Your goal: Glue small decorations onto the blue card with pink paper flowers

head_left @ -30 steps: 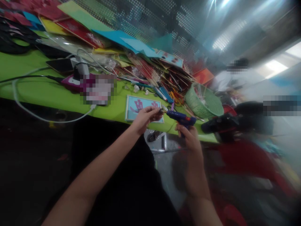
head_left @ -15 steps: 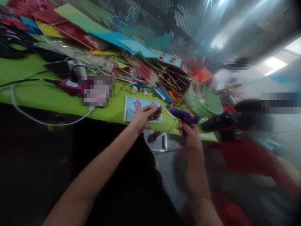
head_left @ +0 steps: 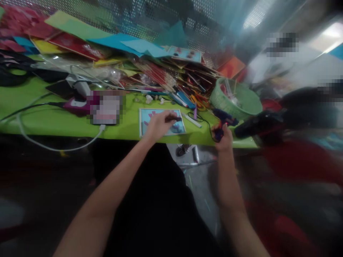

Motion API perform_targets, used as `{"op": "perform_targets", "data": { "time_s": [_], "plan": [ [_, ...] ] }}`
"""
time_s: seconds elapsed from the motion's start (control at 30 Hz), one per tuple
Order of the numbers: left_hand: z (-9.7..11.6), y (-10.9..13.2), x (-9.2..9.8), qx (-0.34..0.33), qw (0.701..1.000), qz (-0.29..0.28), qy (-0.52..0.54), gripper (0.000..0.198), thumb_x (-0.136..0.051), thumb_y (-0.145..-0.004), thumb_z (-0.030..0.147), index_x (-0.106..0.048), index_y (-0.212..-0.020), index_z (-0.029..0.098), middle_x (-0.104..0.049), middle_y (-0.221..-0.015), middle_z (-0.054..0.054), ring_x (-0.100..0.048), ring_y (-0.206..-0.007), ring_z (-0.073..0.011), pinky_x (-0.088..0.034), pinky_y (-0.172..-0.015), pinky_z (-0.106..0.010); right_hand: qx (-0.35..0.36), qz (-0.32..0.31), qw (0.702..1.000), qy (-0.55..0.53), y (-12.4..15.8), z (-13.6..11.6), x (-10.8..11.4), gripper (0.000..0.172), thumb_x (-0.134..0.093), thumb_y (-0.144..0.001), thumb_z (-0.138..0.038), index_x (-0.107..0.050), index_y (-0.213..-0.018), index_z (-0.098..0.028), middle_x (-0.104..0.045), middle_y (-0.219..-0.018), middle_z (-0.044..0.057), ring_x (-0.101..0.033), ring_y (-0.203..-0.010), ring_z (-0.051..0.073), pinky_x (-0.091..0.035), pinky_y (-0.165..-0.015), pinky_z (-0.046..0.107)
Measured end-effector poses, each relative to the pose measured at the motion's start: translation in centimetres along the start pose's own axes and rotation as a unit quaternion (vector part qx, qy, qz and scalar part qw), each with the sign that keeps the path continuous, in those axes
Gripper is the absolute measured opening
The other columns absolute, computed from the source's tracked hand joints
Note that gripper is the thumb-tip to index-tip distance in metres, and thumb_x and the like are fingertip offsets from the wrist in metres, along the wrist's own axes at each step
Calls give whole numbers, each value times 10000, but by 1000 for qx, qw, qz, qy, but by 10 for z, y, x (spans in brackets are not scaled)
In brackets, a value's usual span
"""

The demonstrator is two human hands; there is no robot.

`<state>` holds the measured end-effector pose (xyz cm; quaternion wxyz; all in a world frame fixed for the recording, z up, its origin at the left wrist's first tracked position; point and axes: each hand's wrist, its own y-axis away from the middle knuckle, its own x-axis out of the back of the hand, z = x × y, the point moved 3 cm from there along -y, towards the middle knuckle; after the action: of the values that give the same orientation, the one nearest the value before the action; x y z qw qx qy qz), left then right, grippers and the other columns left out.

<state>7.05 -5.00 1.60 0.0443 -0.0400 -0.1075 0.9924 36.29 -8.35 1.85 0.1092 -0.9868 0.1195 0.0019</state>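
Note:
My right hand grips a dark blue glue gun by its handle, near the table's front edge. A small red light shows on the gun, whose nozzle points left. Over a framed light-blue picture with pink shapes, my left hand pinches a small dark piece. What this piece is cannot be made out. The hand hides the middle of the picture. Just right of the frame lie a white pen-like stick and a purple stick.
A green basket stands at the right, beside a black object. Behind are bamboo sticks, orange scissors and coloured sheets. At left, a white cable hangs over the edge of the green table.
My left hand has moved down over the framed picture with the dark piece. My right hand has drawn the glue gun to the right, away from that piece.

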Motion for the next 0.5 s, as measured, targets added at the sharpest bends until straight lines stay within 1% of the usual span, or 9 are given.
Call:
{"op": "perform_targets", "data": {
  "time_s": [0.07, 0.13, 0.23, 0.43, 0.5],
  "plan": [
    [-1, -1, -2, -2, 999, -5, -35, 238, -790, -660, 52, -779, -788, 252, -732, -793, -10, -619, -829, -204, -456, -877, -295, -9, 9, 999, -29, -2, 8, 3, 507, -691, -737, -705, -580, -712, -211, -603, -682, 3, -480, -511, 103, -309, -463, 262],
    [-2, -2, -5, -9, 997, -15, -78, 246, -792, -649, 55, -780, -760, 274, -724, -780, -12, -606, -856, -227, -436, -875, -297, -13, 9, 998, -54, -3, 13, 4, 491, -711, -738, -685, -601, -713, -207, -616, -686, 4, -488, -507, 102, -301, -455, 259],
    [-4, 0, -9, -39, 985, -34, -168, 205, -769, -709, 94, -782, -775, 288, -712, -787, -21, -599, -902, -246, -413, -895, -306, -14, -4, 998, -65, -3, 16, 6, 491, -715, -746, -687, -628, -711, -206, -632, -687, 10, -486, -487, 102, -297, -442, 264],
    [-8, 5, -11, -84, 961, -21, -261, 143, -774, -752, 148, -777, -789, 286, -700, -816, -45, -593, -921, -262, -417, -917, -348, 0, -23, 997, -76, -3, 18, 9, 485, -718, -766, -681, -670, -726, -200, -644, -687, 18, -497, -491, 102, -314, -439, 266],
    [-9, 6, -12, -96, 943, -28, -317, 124, -752, -787, 169, -774, -837, 281, -722, -870, -53, -602, -963, -269, -436, -918, -365, 6, -26, 996, -79, -4, 20, 9, 484, -717, -772, -678, -679, -728, -197, -651, -687, 19, -503, -488, 100, -316, -432, 262]
  ]
}}
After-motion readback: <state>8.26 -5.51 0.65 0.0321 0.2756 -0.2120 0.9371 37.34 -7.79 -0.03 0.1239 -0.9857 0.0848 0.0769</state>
